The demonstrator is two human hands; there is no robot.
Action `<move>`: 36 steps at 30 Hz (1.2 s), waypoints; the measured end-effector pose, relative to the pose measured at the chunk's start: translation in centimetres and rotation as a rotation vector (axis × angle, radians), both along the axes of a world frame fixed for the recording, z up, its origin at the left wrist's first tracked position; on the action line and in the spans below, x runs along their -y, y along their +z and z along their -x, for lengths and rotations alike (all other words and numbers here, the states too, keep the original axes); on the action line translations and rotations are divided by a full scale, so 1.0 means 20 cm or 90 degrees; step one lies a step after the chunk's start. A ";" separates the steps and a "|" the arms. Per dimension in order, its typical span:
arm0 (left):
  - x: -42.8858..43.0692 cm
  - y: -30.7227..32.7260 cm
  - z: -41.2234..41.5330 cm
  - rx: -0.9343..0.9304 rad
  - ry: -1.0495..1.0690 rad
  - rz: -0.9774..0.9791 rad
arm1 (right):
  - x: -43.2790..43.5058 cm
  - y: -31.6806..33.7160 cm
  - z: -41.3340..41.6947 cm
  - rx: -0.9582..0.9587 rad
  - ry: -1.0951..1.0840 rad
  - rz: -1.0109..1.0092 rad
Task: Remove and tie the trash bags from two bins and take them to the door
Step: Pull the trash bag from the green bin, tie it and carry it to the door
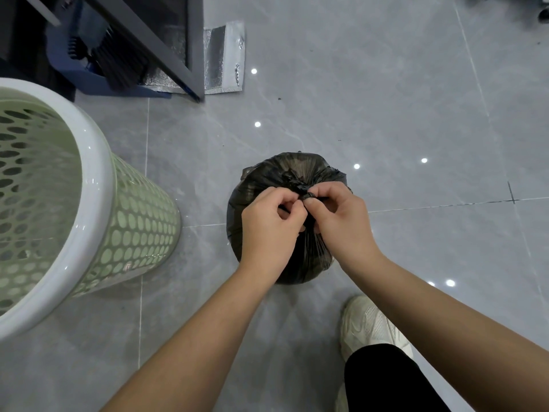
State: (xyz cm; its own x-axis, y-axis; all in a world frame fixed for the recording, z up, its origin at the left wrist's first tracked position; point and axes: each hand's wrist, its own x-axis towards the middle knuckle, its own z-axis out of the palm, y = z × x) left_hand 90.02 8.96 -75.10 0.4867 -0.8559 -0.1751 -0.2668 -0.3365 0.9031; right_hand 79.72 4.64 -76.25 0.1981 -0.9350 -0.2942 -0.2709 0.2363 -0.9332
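— Where are the arms?

— Both bare forearms reach forward and down from the lower edge of the view, angling in toward each other so the wrists end up close together.

— And the left hand [269, 224]?

— Back of it faces up, fingers curled in, thumb and forefinger pinched together at its inner side.

— The right hand [337, 217]?

— Much the same: knuckles up, fingers bent, thumb tip pressed against the forefinger. Its pinch meets the left one, so the fingertips of the two hands touch or nearly touch.

— Anything lower down?

— A leg in black trousers and a pale shoe [368, 325] at the bottom right.
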 end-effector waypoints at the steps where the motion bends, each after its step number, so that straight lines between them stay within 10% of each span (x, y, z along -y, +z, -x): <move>1: 0.00 0.01 -0.01 -0.012 -0.002 -0.011 | 0.00 0.00 0.01 0.011 0.011 -0.021; 11: 0.05 0.07 -0.14 -0.126 -0.108 -0.132 | 0.05 0.06 0.09 0.127 0.157 -0.261; 18: -0.02 0.05 -0.07 0.132 -0.142 -0.047 | -0.02 0.05 0.05 0.150 -0.012 -0.286; 28: 0.04 0.03 -0.02 -0.056 -0.074 -0.092 | -0.01 0.03 0.07 0.133 -0.054 -0.230; 36: 0.04 0.00 0.01 0.163 -0.105 0.002 | 0.00 0.03 0.03 0.086 -0.124 -0.197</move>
State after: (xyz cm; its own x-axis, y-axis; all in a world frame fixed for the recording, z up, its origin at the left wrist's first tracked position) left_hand 89.86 8.26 -75.08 0.3692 -0.9272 -0.0623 -0.5368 -0.2675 0.8002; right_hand 79.04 4.64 -75.73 0.0822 -0.8296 -0.5522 -0.0736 0.5475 -0.8335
